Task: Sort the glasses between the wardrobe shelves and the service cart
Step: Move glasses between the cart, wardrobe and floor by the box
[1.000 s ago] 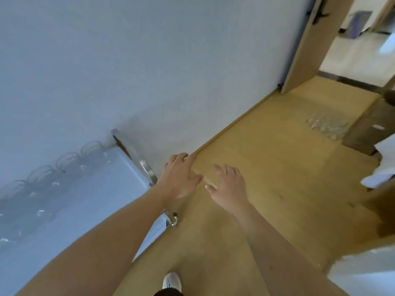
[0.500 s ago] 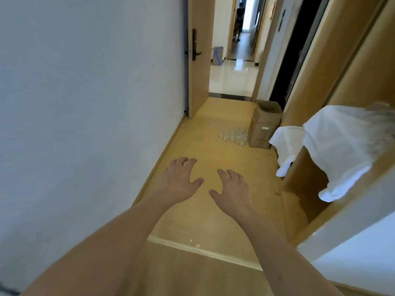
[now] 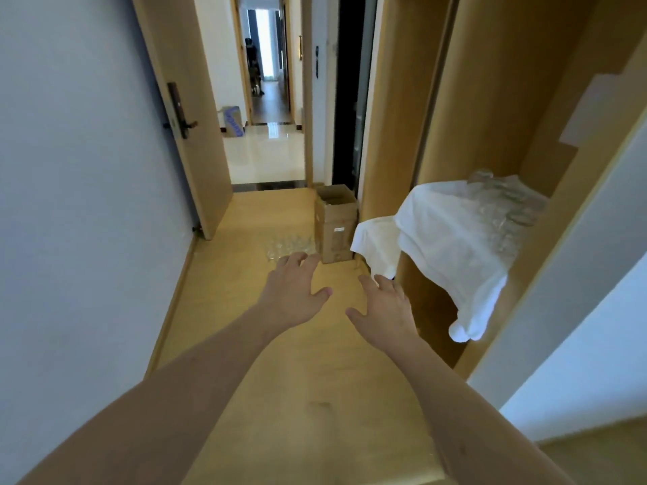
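Note:
Both my arms reach forward over the wooden floor, holding nothing. My left hand [image 3: 294, 292] has its fingers spread and relaxed, and my right hand [image 3: 383, 311] is likewise spread beside it. Several clear glasses [image 3: 504, 201] lie on a white cloth [image 3: 444, 239] that drapes over a wardrobe shelf [image 3: 518, 285] to my right. More clear glasses [image 3: 283, 244] stand in a cluster on the floor ahead, just beyond my left fingertips in the view. The service cart is out of view.
An open cardboard box [image 3: 336, 222] stands on the floor beside the floor glasses. A wooden door [image 3: 182, 113] with a dark handle stands open on the left. A white wall runs along the left. A tiled hallway [image 3: 266, 152] continues beyond the doorway.
My view has swung from the cart and its glasses on the left, up and right toward the hallway and wardrobe. Both hands stay spread and hold nothing.

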{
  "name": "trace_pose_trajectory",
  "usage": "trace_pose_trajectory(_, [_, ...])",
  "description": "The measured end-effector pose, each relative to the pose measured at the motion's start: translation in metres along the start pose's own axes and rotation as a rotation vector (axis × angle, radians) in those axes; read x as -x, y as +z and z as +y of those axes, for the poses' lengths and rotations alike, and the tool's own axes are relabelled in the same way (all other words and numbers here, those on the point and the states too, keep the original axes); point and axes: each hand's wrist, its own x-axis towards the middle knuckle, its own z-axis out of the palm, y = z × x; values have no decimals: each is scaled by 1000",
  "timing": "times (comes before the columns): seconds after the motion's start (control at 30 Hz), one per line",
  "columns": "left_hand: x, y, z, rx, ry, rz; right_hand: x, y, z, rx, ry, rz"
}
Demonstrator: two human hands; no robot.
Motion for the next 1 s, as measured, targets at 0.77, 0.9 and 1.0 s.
trace_pose_trajectory(0.77, [-401, 93, 96, 170, 496, -125, -285, -53, 164, 91, 462, 182])
trace_pose_trajectory(0.9, [-459, 101, 98, 167, 598, -211, -327, -55, 165, 99, 568, 193])
trace_pose_trajectory(1.0, [-503, 104, 100, 204, 653, -244, -356, -62, 169, 93, 655, 232])
